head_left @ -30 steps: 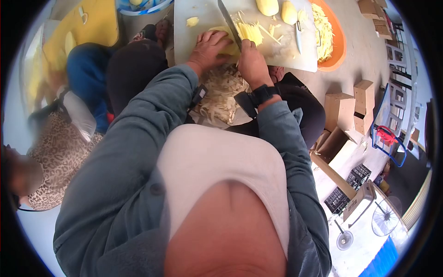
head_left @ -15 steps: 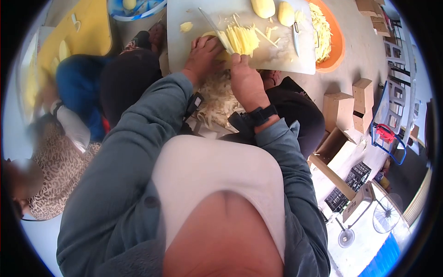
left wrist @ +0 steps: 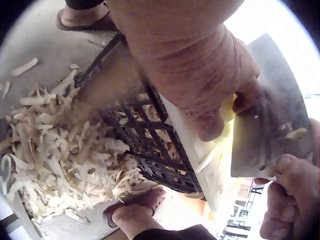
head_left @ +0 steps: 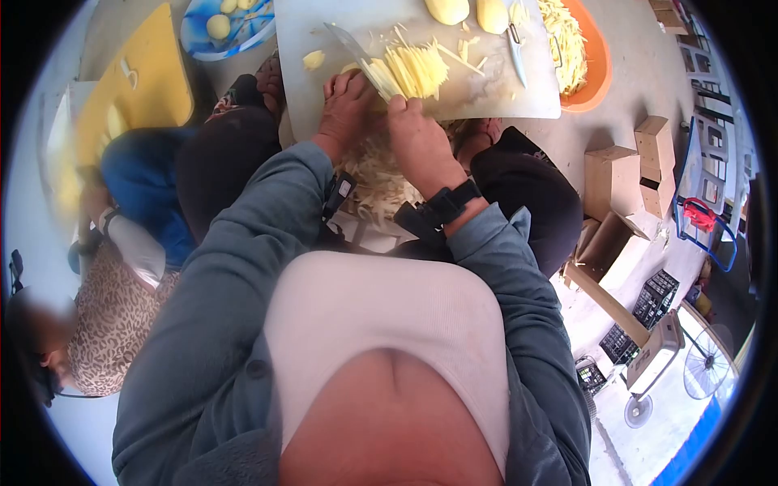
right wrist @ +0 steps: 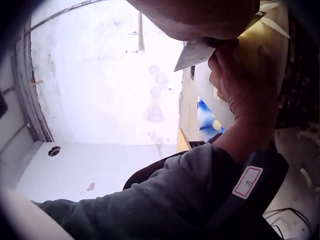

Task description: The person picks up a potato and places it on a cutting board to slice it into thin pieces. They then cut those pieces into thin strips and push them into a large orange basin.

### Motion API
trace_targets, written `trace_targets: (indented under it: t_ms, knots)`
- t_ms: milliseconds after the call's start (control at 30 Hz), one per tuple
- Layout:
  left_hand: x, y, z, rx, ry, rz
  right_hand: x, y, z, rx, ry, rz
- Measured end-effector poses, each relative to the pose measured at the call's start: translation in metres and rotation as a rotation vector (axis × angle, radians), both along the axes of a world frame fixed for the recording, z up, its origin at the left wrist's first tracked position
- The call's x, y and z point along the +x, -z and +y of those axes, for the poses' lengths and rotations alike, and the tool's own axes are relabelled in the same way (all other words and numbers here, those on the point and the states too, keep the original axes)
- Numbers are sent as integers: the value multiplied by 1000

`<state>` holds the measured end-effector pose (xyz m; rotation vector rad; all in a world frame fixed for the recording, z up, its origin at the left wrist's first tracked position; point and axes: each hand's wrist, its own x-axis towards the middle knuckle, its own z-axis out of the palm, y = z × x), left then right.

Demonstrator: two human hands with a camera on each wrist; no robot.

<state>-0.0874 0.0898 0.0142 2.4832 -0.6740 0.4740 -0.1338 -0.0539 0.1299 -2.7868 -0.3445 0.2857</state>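
In the head view, my right hand [head_left: 421,142] grips the handle end of a broad kitchen knife [head_left: 348,44], whose blade slants across the cutting board [head_left: 486,97]. My left hand [head_left: 347,105] is just left of the blade, its bent fingers holding down a peeled potato [left wrist: 227,108], mostly hidden by the hand. Against the blade's right side lies a fanned heap of thin potato strips [head_left: 421,70]. Small bits cling to the blade in the left wrist view. Two whole peeled potatoes [head_left: 447,10] sit at the board's far side, near a small knife [head_left: 517,57].
An orange basin [head_left: 601,65] of potato strips stands right of the board. Below it, peelings [left wrist: 65,145] are piled beside a black plastic crate [left wrist: 150,132]. At left are a blue-and-white basin [head_left: 194,40], a yellow board [head_left: 154,73] and another seated person [head_left: 113,316].
The knife has shifted left across the board and its blade leans further over. The cut strips have spread out beside it. My left hand stays on the potato; the whole head view has shifted slightly.
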Motion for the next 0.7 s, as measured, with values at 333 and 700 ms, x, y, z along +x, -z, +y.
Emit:
trace_targets:
  t_ms: [333,700]
  knots:
    - [1,1,1,26,15,4,0,-1,-3,-7,-14,-1]
    - [1,3,-2,22,-19,-2,-9,2,2,-20,27,-15]
